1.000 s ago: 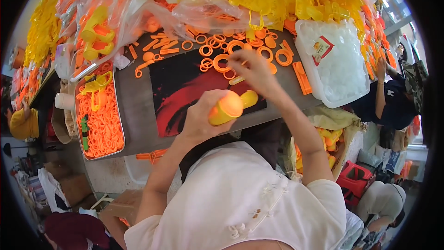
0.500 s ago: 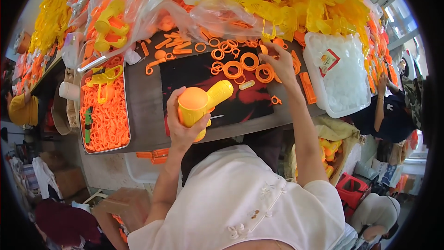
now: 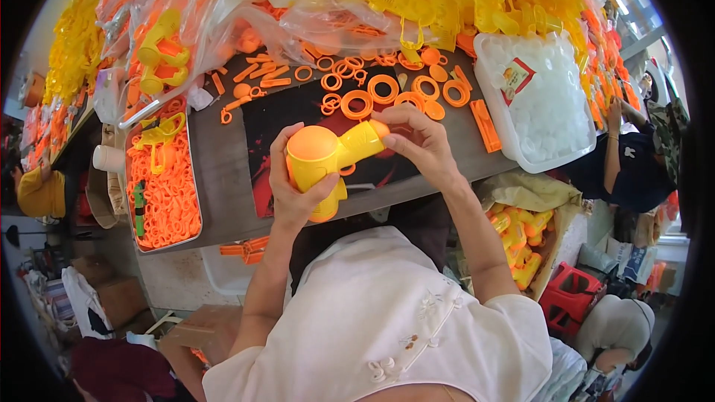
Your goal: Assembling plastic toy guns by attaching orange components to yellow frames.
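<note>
Head view: both hands' fingers grip a yellow toy point(image 3: 328, 167) over a cluttered grey table point(image 3: 223, 171).

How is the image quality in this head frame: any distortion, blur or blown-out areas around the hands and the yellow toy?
Head view: strong fisheye bending, the grey table edge curves and a black rim rings the picture; bright, even light; the yellow toy, left hand and right hand are sharp; the white tray is nearly washed out; things toward the rim look squeezed and soft.
</note>
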Available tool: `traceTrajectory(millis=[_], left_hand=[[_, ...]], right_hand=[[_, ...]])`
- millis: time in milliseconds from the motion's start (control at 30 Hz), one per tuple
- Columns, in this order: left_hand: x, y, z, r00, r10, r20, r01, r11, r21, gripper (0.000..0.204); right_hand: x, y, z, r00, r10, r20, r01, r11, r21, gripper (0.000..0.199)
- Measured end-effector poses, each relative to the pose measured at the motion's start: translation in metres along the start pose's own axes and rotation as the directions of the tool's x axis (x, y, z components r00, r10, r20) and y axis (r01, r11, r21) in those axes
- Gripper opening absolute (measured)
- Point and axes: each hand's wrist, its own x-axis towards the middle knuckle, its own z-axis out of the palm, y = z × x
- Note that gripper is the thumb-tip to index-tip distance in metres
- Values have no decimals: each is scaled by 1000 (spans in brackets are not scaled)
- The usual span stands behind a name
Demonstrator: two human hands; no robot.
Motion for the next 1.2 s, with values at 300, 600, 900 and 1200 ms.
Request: traceTrajectory(millis=[300,600,900,1200], left_hand=[[-8,7,15,984,-91,156,93,996,-3,76],[-10,21,29,927,238,291,-332,880,339,67],[-9,16,9,707,115,698,-633,542,552,82],[-22,0,-11,827,-507,-244,337,793,-507,43]], right_hand=[[22,-13,16,918,329,222,-396,766,506,46],[0,-8,14,867,464,182,-497,831,250,43],[-59,14,6,965,-21,-260,-114,863,-492,42],[23,28,39,997,-47,-60,14,889,-458,15]])
